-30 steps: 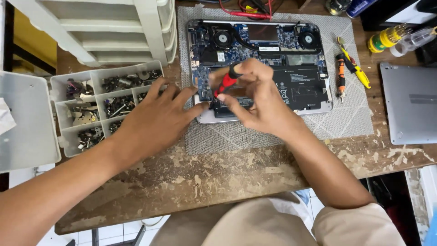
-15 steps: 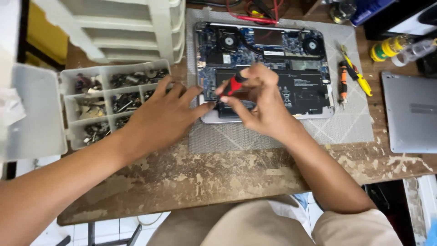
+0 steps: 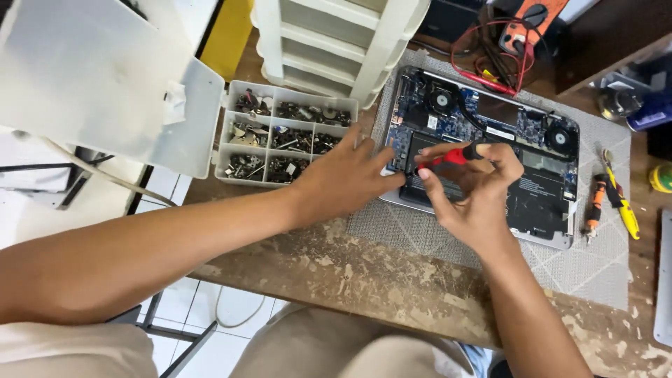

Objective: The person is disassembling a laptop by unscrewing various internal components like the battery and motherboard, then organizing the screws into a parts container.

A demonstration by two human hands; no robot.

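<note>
An opened laptop (image 3: 539, 203) lies bottom-up on a grey mat (image 3: 588, 259), its circuit board, two fans and black battery exposed. My right hand (image 3: 472, 192) grips a red-and-black screwdriver (image 3: 451, 156), tip pointing left and down at the laptop's left part. My left hand (image 3: 346, 178) rests with fingers spread at the laptop's left edge, fingertips touching the case beside the screwdriver tip. What the tip touches is hidden by my fingers.
A clear compartment box (image 3: 283, 136) of screws and small parts stands left of the laptop, lid open. A white drawer unit (image 3: 336, 42) is behind. An orange screwdriver (image 3: 593, 203) and a yellow tool (image 3: 623, 206) lie on the mat's right. A multimeter with red leads (image 3: 521, 31) sits behind.
The view has shifted, so everything sits further right and tilted. Both hands stay at the laptop's left part, the right still holding the screwdriver.
</note>
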